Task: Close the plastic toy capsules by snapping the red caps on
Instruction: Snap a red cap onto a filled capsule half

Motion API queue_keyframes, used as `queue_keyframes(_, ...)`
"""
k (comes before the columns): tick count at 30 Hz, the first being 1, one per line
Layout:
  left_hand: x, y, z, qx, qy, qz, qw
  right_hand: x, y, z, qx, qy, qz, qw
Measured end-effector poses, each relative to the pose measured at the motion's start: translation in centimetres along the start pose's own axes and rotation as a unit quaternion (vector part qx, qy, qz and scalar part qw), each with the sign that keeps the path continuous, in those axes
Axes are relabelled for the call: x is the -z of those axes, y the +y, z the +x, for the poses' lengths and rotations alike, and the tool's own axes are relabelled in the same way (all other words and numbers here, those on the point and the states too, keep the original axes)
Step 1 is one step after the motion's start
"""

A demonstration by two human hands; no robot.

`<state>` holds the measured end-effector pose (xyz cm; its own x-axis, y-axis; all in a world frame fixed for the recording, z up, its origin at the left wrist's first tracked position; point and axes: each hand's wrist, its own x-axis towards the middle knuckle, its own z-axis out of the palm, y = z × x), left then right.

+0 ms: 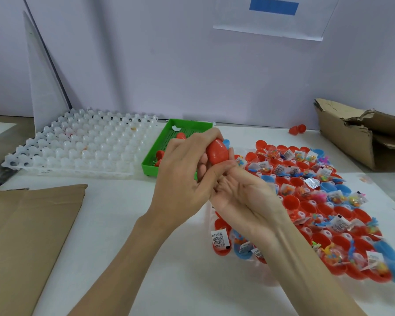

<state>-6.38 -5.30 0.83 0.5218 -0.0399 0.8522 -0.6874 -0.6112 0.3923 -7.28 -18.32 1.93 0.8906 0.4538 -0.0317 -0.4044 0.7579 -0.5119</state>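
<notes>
A red egg-shaped capsule (217, 151) is held above the table at the centre of the head view. My left hand (183, 174) grips it from the top and left, fingers curled over it. My right hand (242, 197) lies palm up under it, its fingertips pinching the capsule's lower end. To the right, a clear tray (267, 277) carries several open red and blue capsule halves (306, 208) with small bagged toys inside. Loose red caps (160, 153) lie in a green tray (151, 164) behind my hands.
An empty white moulded holder tray (78, 144) sits at the back left. Flat cardboard (21, 236) covers the near left, a torn cardboard box (360, 133) the far right. One red capsule (297, 129) lies by the wall. A white wall panel stands behind.
</notes>
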Motion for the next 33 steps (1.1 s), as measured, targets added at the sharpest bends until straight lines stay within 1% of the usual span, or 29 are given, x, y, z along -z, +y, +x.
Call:
queue_keyframes(3,-0.1,-0.2,0.0,-0.003,0.018,0.010,1.000,0.0,0.1,0.0,-0.003,0.010,0.004,1.000)
queue_keyframes(9,-0.3,-0.2,-0.1,-0.020,0.017,0.014,1.000,0.0,-0.2,-0.1,-0.011,0.017,0.022,1.000)
queue_keyframes(13,-0.4,-0.1,-0.1,-0.008,0.026,-0.001,1.000,-0.5,-0.3,-0.3,-0.019,0.023,0.046,0.999)
queue_keyframes(17,-0.3,0.1,-0.1,-0.009,0.036,-0.005,0.999,-0.8,-0.5,-0.6,-0.040,-0.012,0.044,0.998)
queue_keyframes(21,-0.5,0.1,0.0,-0.019,0.042,-0.007,0.999,-0.4,-0.6,-0.6,-0.035,-0.010,0.032,0.999)
queue_keyframes(25,-0.5,0.4,0.0,-0.013,0.046,-0.010,0.999,-0.5,-0.6,-0.5,-0.039,-0.010,0.024,0.999)
queue_keyframes(29,-0.4,0.7,0.0,-0.006,0.034,0.003,0.999,-0.3,-0.6,-0.4,-0.035,-0.012,0.025,0.999)
queue_keyframes(33,-0.4,0.6,-0.1,0.035,0.015,-0.012,0.999,-0.2,-0.4,-0.5,-0.019,-0.012,0.010,1.000)
